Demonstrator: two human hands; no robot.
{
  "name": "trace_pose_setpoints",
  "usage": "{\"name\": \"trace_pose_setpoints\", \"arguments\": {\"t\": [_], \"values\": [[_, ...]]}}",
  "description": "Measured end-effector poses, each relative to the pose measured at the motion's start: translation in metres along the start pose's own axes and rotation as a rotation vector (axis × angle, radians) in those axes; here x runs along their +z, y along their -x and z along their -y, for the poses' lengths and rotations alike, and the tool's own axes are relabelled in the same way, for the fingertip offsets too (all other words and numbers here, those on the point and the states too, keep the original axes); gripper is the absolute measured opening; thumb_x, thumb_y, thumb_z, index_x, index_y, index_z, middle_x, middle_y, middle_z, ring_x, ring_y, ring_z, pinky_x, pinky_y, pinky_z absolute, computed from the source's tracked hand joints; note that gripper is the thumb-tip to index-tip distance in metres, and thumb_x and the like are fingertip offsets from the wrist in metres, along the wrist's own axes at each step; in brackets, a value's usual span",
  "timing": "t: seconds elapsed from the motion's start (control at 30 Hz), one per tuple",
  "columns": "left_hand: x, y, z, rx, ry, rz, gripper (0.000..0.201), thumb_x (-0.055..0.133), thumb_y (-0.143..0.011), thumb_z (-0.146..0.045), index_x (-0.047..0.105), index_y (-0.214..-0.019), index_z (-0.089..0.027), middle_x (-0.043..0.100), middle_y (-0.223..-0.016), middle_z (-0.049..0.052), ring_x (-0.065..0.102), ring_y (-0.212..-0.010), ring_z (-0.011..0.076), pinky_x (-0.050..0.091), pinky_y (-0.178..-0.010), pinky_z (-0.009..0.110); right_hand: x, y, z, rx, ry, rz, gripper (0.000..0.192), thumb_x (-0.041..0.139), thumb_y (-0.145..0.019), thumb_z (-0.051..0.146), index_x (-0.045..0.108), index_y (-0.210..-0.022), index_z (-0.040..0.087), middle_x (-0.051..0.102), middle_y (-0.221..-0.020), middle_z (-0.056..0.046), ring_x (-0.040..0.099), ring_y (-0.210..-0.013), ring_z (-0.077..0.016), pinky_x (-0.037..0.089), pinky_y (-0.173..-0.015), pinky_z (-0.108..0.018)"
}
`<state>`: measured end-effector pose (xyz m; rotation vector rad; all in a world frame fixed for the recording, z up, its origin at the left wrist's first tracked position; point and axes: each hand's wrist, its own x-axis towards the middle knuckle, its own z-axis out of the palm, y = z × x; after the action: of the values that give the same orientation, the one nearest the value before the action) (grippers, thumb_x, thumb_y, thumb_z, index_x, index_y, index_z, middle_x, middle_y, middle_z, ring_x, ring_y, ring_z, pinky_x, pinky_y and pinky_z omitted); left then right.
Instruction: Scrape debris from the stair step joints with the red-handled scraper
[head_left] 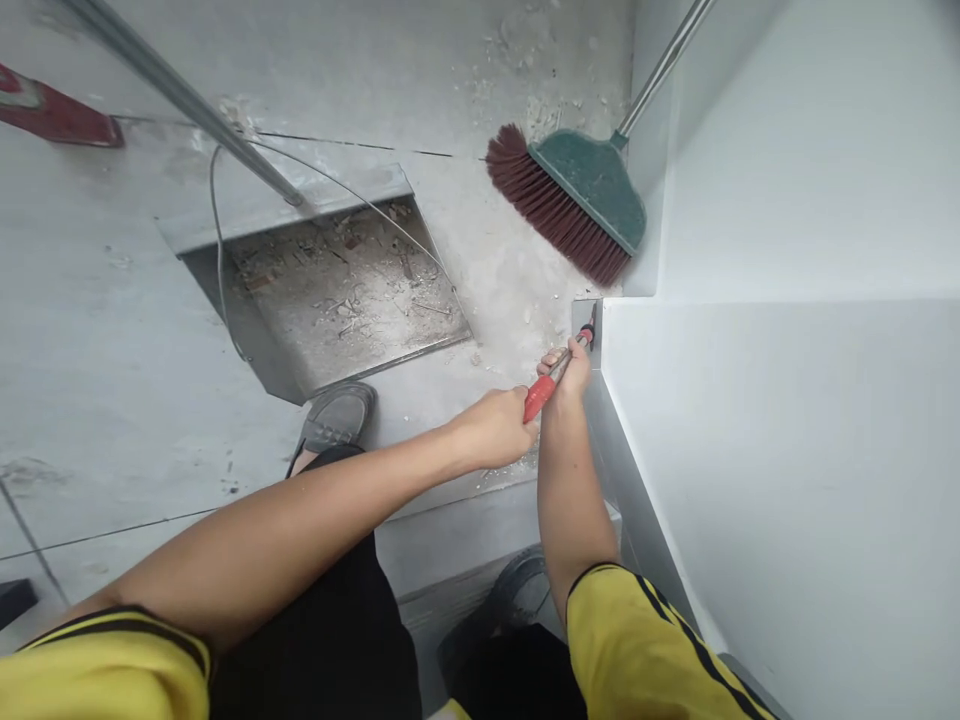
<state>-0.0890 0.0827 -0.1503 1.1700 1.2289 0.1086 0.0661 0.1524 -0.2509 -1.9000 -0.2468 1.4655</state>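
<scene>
A slim tool (538,396) with a red grip, a bare metal shaft and a narrow tip is held in both hands. My left hand (496,428) is closed around the rear of its red grip. Further forward, my right hand (574,375) wraps the shaft near the front end. The tip points at a small grey tile piece (598,350) at the foot of the white wall; whether it touches, I cannot tell. Just beyond my hands, a broom (592,180) with a green head and dark red bristles leans in the corner.
A metal dustpan (276,352) with debris inside lies to the left, its long handle (187,90) rising away. Crumbs and dust cover the tiled floor (112,420). A red object (64,112) sits at far left. The white wall (787,420) bounds the right side. A step edge (450,525) runs near my feet.
</scene>
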Motion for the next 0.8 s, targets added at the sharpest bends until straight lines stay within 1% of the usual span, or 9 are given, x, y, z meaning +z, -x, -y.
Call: {"name": "trace_pose_setpoints", "arguments": {"t": [0.07, 0.13, 0.27, 0.37, 0.47, 0.53, 0.6, 0.7, 0.8], "values": [[0.001, 0.001, -0.005, -0.025, -0.001, 0.001, 0.018, 0.044, -0.075, -0.029, 0.053, -0.085, -0.018, 0.06, -0.075, 0.007, 0.054, -0.06, 0.0166, 0.033, -0.05, 0.025, 0.0, 0.004, 0.005, 0.042, -0.048, -0.019, 0.029, 0.044, -0.082, 0.036, 0.026, -0.065, 0.02, 0.034, -0.048, 0.008, 0.036, -0.035, -0.0047, 0.031, -0.034, -0.016], [0.001, 0.001, -0.008, -0.019, 0.02, 0.011, 0.018, 0.044, -0.076, -0.029, 0.053, -0.086, -0.017, 0.061, -0.076, 0.008, 0.055, -0.062, 0.0171, 0.032, -0.05, 0.025, 0.0, 0.005, 0.009, 0.075, -0.057, -0.006, 0.03, 0.043, -0.083, 0.035, 0.026, -0.063, 0.02, 0.032, -0.047, 0.008, 0.035, -0.035, -0.0047, 0.03, -0.033, -0.016], [0.003, 0.002, -0.014, -0.015, 0.04, 0.025, 0.028, 0.045, -0.077, -0.03, 0.053, -0.098, -0.015, 0.062, -0.086, 0.011, 0.058, -0.067, 0.0188, 0.033, -0.051, 0.025, -0.002, 0.002, 0.015, 0.093, -0.051, 0.05, 0.031, 0.04, -0.084, 0.037, 0.027, -0.061, 0.02, 0.032, -0.046, 0.007, 0.035, -0.035, -0.0052, 0.029, -0.033, -0.016], [0.001, 0.004, -0.02, -0.045, 0.043, 0.031, 0.027, 0.045, -0.076, -0.028, 0.054, -0.097, -0.013, 0.062, -0.086, 0.013, 0.059, -0.071, 0.021, 0.035, -0.053, 0.026, -0.003, 0.004, 0.018, 0.109, -0.06, 0.019, 0.03, 0.04, -0.085, 0.035, 0.027, -0.062, 0.02, 0.032, -0.045, 0.007, 0.033, -0.034, -0.0049, 0.027, -0.032, -0.016], [-0.003, 0.01, -0.024, -0.033, 0.057, 0.06, 0.029, 0.046, -0.077, -0.031, 0.054, -0.099, -0.013, 0.062, -0.087, 0.013, 0.059, -0.069, 0.0214, 0.035, -0.052, 0.027, -0.005, 0.01, 0.021, 0.116, -0.074, 0.039, 0.031, 0.04, -0.084, 0.037, 0.026, -0.062, 0.02, 0.032, -0.046, 0.007, 0.034, -0.035, -0.0049, 0.028, -0.032, -0.016], [-0.006, 0.013, -0.024, -0.03, 0.053, 0.071, 0.029, 0.046, -0.076, -0.032, 0.054, -0.097, -0.014, 0.062, -0.086, 0.013, 0.058, -0.067, 0.0208, 0.035, -0.051, 0.026, -0.005, 0.013, 0.023, 0.089, -0.079, 0.049, 0.031, 0.039, -0.084, 0.038, 0.027, -0.062, 0.02, 0.033, -0.046, 0.007, 0.034, -0.035, -0.005, 0.029, -0.033, -0.016], [-0.009, 0.014, -0.022, -0.022, 0.054, 0.074, 0.025, 0.046, -0.076, -0.031, 0.054, -0.094, -0.016, 0.061, -0.084, 0.011, 0.057, -0.065, 0.0196, 0.035, -0.051, 0.026, -0.004, 0.015, 0.023, 0.064, -0.065, 0.026, 0.031, 0.039, -0.084, 0.037, 0.027, -0.062, 0.02, 0.033, -0.046, 0.007, 0.035, -0.035, -0.0052, 0.03, -0.033, -0.016], [-0.012, 0.014, -0.019, -0.017, 0.053, 0.084, 0.025, 0.044, -0.076, -0.029, 0.054, -0.094, -0.016, 0.061, -0.083, 0.011, 0.056, -0.062, 0.0188, 0.035, -0.05, 0.026, -0.001, 0.016, 0.024, 0.071, -0.017, -0.017, 0.03, 0.04, -0.085, 0.035, 0.027, -0.062, 0.02, 0.033, -0.046, 0.006, 0.035, -0.036, -0.0055, 0.029, -0.032, -0.015], [-0.014, 0.016, -0.021, -0.025, 0.069, 0.085, 0.026, 0.046, -0.075, -0.031, 0.054, -0.094, -0.014, 0.061, -0.082, 0.012, 0.057, -0.062, 0.0195, 0.034, -0.05, 0.026, 0.003, 0.019, 0.027, 0.081, 0.015, -0.031, 0.028, 0.04, -0.085, 0.033, 0.028, -0.062, 0.02, 0.035, -0.045, 0.006, 0.034, -0.035, -0.0051, 0.027, -0.031, -0.015]]}}
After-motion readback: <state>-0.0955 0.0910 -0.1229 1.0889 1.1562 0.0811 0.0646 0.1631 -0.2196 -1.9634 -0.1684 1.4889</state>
